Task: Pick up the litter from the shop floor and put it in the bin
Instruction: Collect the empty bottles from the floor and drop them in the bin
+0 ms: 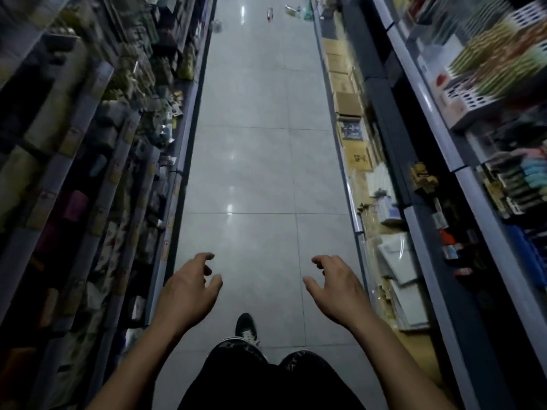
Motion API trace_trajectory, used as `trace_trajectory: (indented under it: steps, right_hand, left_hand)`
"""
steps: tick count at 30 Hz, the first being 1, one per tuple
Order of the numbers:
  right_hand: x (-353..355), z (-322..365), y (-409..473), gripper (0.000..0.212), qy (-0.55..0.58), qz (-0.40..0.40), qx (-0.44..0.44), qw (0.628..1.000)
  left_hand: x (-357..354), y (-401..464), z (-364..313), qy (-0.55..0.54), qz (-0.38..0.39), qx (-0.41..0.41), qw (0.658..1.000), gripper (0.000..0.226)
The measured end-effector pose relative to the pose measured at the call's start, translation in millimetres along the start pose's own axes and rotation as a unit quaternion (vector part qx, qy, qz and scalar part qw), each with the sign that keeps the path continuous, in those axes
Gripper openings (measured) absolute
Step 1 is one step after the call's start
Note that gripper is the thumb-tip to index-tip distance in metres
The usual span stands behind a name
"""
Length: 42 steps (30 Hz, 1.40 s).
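A single wide-angle view comes from the person's head, facing forward and tilted down along a narrow shop aisle. It sits close above both outstretched hands — the left hand and right hand fill the lower middle. The tiled floor runs away to the top edge, with shelves bowed and blurred down both sides.

Shelves stand along the left edge of the floor and more shelves along its right edge, with bits of litter far ahead on the floor and a shoe near.
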State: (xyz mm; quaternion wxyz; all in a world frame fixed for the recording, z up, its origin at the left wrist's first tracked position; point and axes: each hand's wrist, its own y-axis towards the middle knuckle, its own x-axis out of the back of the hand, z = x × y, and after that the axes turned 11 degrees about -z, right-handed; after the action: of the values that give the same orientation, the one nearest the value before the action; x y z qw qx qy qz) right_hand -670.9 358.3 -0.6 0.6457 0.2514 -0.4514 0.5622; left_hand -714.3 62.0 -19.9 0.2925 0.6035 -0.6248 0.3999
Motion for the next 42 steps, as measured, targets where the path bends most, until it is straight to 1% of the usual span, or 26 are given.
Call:
trace_trajectory:
  steps: [6, 12, 18, 24, 28, 36, 42]
  right_hand:
    - [10, 7, 63, 0.049, 0.004, -0.027, -0.051, 0.998]
    - [18, -14, 129, 0.047, 0.030, -0.035, -0.112, 0.993]
    - [35, -33, 236, 0.047, 0.054, -0.039, -0.115, 0.991]
    - [76, -34, 362, 0.048, 0.057, -0.037, -0.076, 0.995]
    - [99, -27, 448, 0.049, 0.045, -0.023, -0.027, 0.998]
    - [112, 23, 601, 0.049, 0.026, 0.005, 0.046, 0.999]
    - [105, 80, 717, 0.049, 0.013, 0.007, 0.071, 0.997]
  left_hand:
    - [11, 110, -44, 0.011, 0.022, -0.065, 0.998, 0.050]
    - [-2, 208, -104, 0.026, 0.030, -0.116, 0.992, 0.049]
    - [-25, 305, -171, 0.040, 0.022, -0.130, 0.990, 0.048]
    - [-35, 382, -220, 0.052, 0.012, -0.110, 0.992, 0.048]
    - [-38, 427, -232, 0.045, -0.003, -0.068, 0.997, 0.048]
    - [-26, 512, -219, 0.024, -0.026, 0.031, 0.999, 0.047]
    - [-15, 622, -204, 0.001, -0.031, 0.062, 0.998, 0.047]
